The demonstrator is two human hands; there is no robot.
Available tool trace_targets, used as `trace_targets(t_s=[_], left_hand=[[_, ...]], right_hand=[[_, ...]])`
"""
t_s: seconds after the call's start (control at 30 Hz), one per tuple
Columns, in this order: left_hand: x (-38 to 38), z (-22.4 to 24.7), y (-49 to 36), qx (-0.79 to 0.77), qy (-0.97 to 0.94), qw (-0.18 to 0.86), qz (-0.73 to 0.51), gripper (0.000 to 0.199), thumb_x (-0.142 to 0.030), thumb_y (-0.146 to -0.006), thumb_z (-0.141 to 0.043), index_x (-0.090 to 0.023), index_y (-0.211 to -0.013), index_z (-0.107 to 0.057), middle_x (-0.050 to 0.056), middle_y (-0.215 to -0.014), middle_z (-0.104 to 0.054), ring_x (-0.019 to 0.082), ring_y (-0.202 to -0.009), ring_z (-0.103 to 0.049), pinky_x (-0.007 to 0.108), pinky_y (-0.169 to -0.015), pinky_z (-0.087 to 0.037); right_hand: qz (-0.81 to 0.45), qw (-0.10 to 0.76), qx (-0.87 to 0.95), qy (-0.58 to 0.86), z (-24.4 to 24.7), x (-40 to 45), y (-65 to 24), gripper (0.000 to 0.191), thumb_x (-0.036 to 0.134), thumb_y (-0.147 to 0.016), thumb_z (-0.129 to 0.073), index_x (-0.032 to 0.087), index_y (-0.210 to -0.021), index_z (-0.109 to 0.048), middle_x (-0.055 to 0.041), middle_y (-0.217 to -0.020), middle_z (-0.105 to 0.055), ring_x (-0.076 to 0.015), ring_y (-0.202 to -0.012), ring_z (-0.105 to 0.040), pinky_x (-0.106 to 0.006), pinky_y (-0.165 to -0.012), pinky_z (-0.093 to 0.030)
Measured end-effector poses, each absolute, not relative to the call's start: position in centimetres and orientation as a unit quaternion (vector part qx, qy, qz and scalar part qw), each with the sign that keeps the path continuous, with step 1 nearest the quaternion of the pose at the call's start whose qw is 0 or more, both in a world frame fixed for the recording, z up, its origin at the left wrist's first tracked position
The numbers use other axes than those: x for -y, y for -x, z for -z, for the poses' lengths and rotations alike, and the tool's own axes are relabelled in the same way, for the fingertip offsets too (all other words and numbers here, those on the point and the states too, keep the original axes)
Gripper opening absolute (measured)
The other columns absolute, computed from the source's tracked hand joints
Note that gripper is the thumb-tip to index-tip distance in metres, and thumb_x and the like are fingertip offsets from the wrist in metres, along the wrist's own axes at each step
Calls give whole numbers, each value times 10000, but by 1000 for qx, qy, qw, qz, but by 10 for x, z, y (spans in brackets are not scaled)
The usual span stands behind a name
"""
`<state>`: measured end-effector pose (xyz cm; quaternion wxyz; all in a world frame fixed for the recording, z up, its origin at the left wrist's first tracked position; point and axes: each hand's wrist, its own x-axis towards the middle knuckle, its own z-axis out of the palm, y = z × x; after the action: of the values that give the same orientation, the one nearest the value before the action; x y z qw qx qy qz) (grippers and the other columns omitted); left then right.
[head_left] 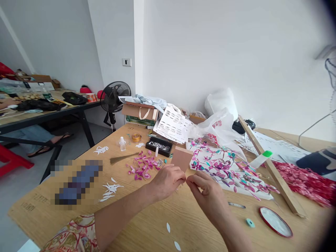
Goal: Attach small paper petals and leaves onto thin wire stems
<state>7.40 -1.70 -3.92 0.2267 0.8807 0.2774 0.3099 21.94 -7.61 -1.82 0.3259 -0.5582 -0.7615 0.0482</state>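
Both of my hands meet at fingertip height over the middle of the wooden table (pixel 147 231). My left hand (pixel 169 180) is closed in a pinch, and my right hand (pixel 206 190) pinches close beside it; whatever lies between the fingertips is too small to make out. Just behind them stands a pinkish-brown block (pixel 181 158). Pink and purple petals (pixel 144 165) are heaped left of the block. To its right, a white sheet (pixel 220 161) carries purple, pink and teal flower pieces. Two white leaf-shaped pieces, one of them a cut-out (pixel 168 228), lie in front of my hands.
A black tray (pixel 159 146), clear bottle (pixel 122 144) and tape roll (pixel 136 137) stand behind the petals. At right are a wooden bar (pixel 273 171), a red-rimmed dish (pixel 275 222) and a teal ring (pixel 250 223). White cut-outs (pixel 110 189) lie at left.
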Motion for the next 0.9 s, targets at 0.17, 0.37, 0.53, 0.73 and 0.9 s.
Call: trace_targets(t_s=[0.17, 0.37, 0.53, 0.73, 0.9], left_hand=[[20, 26, -72, -256, -757, 529, -285, 79, -200, -724, -594, -136, -697, -631, -8, -656, -567, 99, -653, -513, 199, -613, -372], [18, 26, -79, -294, -613, 624, -383, 168, -284, -672, -636, -121, -662, -594, -23, -600, -537, 81, -594, -476, 197, -597, -361], [15, 33, -80, -338, -703, 451, -434, 105, -209, -737, -558, -145, -673, -611, -6, -654, -571, 103, -648, -499, 206, -632, -372], [14, 38, -81, -338, -756, 352, -436, 106, -171, -756, -553, -152, -667, -608, -9, -644, -579, 98, -621, -502, 200, -610, -373], [15, 41, -83, -346, -769, 324, -429, 105, -151, -751, -562, -157, -657, -608, -10, -642, -586, 98, -614, -510, 200, -603, -378]], right_hand=[[-317, 392, 677, 537, 17, 67, -240, 187, 288, -751, -548, 185, -602, -596, 12, -574, -509, -118, -549, -429, -235, -514, -313], [-525, 559, 473, 433, 47, 59, -226, 202, 345, -707, -635, 174, -642, -550, 85, -467, -317, -65, -460, -224, -207, -444, -181], [-547, 598, 428, 400, 59, 57, -205, 202, 388, -739, -579, 220, -806, -490, 106, -496, -224, -71, -448, -148, -206, -433, -151], [-532, 640, 384, 399, 67, 57, -200, 196, 379, -737, -593, 210, -785, -505, 104, -490, -218, -70, -450, -152, -207, -436, -160], [-486, 672, 358, 429, 75, 55, -199, 209, 356, -690, -659, 190, -715, -535, 96, -484, -293, -59, -447, -171, -209, -431, -125]])
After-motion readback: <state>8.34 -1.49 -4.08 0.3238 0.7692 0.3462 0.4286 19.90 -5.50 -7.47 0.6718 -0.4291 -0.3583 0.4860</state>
